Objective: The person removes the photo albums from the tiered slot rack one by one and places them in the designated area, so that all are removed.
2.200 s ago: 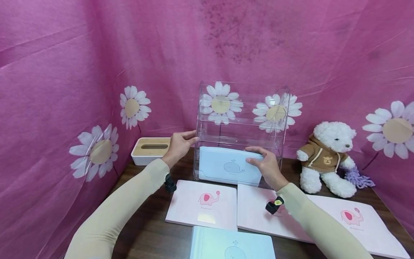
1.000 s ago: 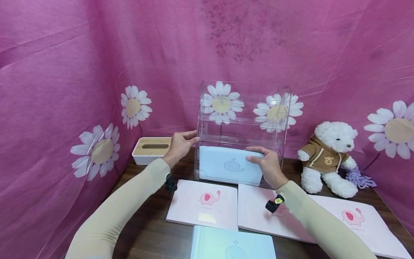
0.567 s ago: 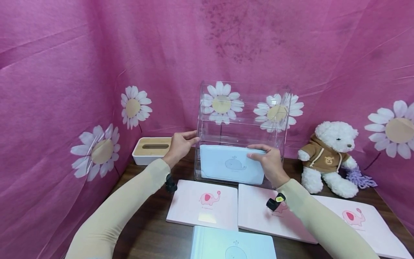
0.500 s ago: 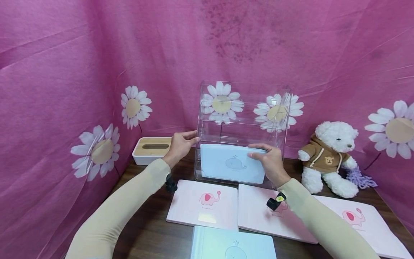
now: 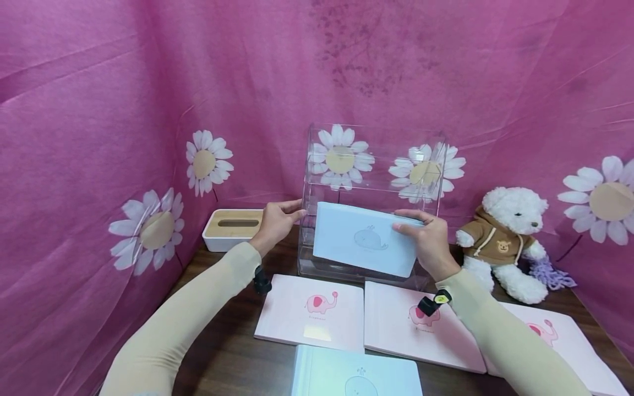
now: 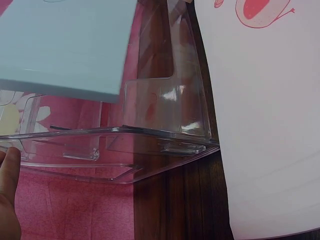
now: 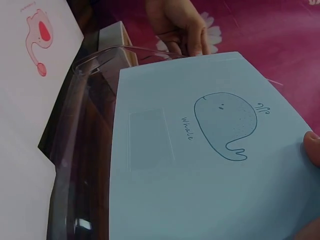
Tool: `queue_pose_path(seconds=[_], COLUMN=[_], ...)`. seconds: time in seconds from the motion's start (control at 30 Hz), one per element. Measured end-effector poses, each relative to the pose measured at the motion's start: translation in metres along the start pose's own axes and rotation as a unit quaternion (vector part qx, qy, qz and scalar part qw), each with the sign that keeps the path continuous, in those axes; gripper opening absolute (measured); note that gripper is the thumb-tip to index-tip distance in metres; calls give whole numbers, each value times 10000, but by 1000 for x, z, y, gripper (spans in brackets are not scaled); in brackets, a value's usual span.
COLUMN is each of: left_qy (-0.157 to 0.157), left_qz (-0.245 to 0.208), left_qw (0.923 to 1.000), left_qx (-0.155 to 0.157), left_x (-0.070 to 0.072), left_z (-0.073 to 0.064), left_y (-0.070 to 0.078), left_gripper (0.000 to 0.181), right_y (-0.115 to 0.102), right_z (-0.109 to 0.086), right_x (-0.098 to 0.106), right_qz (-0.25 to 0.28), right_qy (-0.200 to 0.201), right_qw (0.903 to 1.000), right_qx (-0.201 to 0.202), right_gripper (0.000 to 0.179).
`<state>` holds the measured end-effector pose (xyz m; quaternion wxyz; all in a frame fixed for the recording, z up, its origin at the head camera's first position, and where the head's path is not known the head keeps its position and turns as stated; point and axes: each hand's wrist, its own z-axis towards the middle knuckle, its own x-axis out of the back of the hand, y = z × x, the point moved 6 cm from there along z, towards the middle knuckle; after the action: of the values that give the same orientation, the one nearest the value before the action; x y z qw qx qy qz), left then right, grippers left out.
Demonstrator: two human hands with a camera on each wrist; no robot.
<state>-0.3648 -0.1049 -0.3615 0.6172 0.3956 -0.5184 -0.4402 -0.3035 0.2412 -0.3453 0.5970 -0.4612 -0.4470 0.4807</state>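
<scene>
My right hand [image 5: 435,245] pinches a light-blue notebook [image 5: 364,239] with a whale drawing by its upper right edge, thumb in front. Tilted down to the right, it hangs in front of a clear tiered rack [image 5: 329,268], above the rack's lowest tier. "Whale" is legible on its cover in the right wrist view, where my right thumb [image 7: 312,148] shows at the edge. My left hand [image 5: 274,225] pinches the left side panel of the rack between thumb and fingers. Another blue whale notebook [image 5: 332,377] lies at the near table edge, partly out of frame.
Three pink elephant-print notebooks lie in front of the rack: a left one [image 5: 287,311], a middle one [image 5: 388,313] and a right one [image 5: 577,341], partly under my right sleeve. A tissue box [image 5: 223,242] stands left, a teddy bear [image 5: 500,242] right. A pink curtain [image 5: 247,82] hangs behind.
My right hand has lifted the blue notebook up and to the right, out of the rack's lowest tier, tilting it. My left hand stays at the rack's side.
</scene>
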Motion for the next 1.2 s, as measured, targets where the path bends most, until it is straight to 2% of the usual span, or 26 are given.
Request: queue_pose_path(seconds=[0.43, 0.7, 1.03, 1.2], left_qy=[-22, -20, 56, 59], left_qz=[24, 47, -62, -66], left_qw=[10000, 10000, 9999, 9999], left_qx=[-1, 21, -79, -120], left_x=[1, 1, 0, 1], left_z=[0, 1, 1, 1], left_y=[2, 1, 2, 2], left_gripper=[39, 38, 37, 37], right_y=[-23, -34, -48, -51], right_z=[-5, -11, -27, -37], right_x=[17, 29, 61, 81], right_qz=[752, 1440, 2109, 2146], right_qy=[37, -68, -103, 4], right_qw=[9964, 9879, 9753, 9737], right_qx=[377, 572, 654, 767], right_gripper=[35, 34, 30, 34])
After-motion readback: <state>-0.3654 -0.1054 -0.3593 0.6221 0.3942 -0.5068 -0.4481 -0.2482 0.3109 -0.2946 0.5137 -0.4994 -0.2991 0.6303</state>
